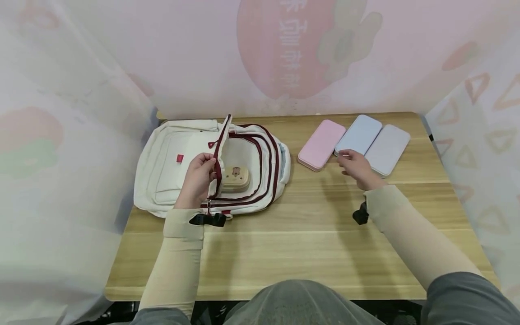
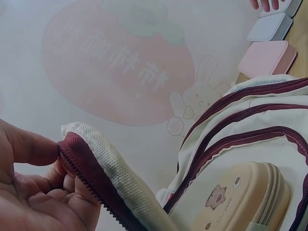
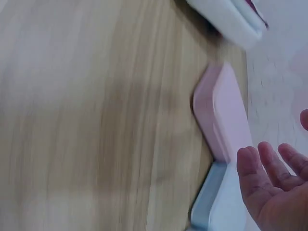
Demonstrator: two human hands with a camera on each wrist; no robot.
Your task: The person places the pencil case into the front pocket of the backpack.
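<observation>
Your right hand (image 1: 357, 168) was nearer the blue case (image 1: 360, 132), at its near end; its long axis ran away from you, slanting rightward. That forearm angled inward, fingers loosely bent, empty; contact was unclear. Left of that hand lay the pink case (image 1: 322, 144). Your left hand (image 1: 197, 176) pinched the backpack's (image 1: 168, 153) raised flap (image 2: 125, 183).
</observation>
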